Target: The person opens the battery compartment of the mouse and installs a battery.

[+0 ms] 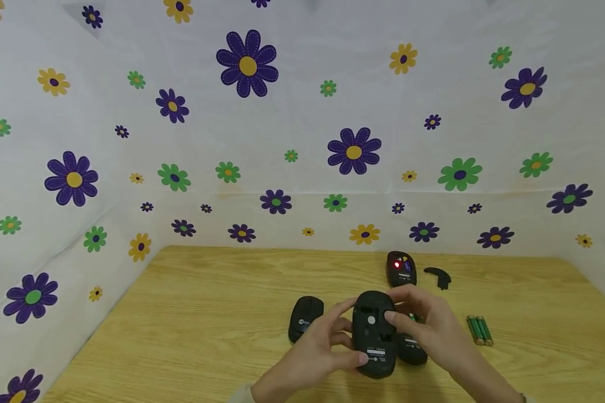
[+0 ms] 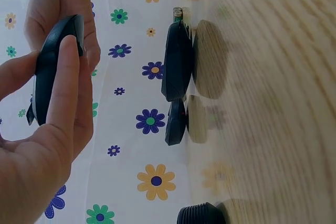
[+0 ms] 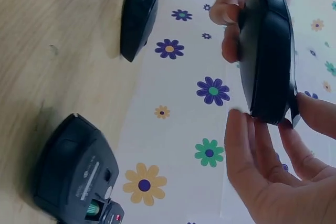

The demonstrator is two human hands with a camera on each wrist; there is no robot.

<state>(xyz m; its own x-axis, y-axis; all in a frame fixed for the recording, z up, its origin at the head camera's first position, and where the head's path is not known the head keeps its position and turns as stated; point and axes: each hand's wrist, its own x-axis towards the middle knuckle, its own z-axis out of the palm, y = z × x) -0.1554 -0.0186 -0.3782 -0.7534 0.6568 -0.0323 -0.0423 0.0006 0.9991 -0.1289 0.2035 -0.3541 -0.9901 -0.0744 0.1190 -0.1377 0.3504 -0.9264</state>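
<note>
A black computer mouse [image 1: 373,366] is held above the table, its underside facing the head camera. My left hand [image 1: 320,350] grips it along the left side, thumb on the underside near the label. At its upper right, my right hand [image 1: 428,322] pinches a dark flap, the battery cover [image 3: 294,109], which stands tilted out from the mouse body in the right wrist view. Part of the cover is hidden by the fingers. Below the held mouse, partly covered, a second mouse [image 1: 413,352] lies underside up with a green battery showing in the right wrist view.
On the wooden table [image 1: 206,313], a mouse [image 1: 302,322] sits upright at left. Farther back, another mouse [image 1: 400,275] lies underside up, its red light on. Beside it is a loose curved cover [image 1: 440,275]. Two green batteries [image 1: 479,330] lie at right. A flowered cloth [image 1: 292,117] stands behind.
</note>
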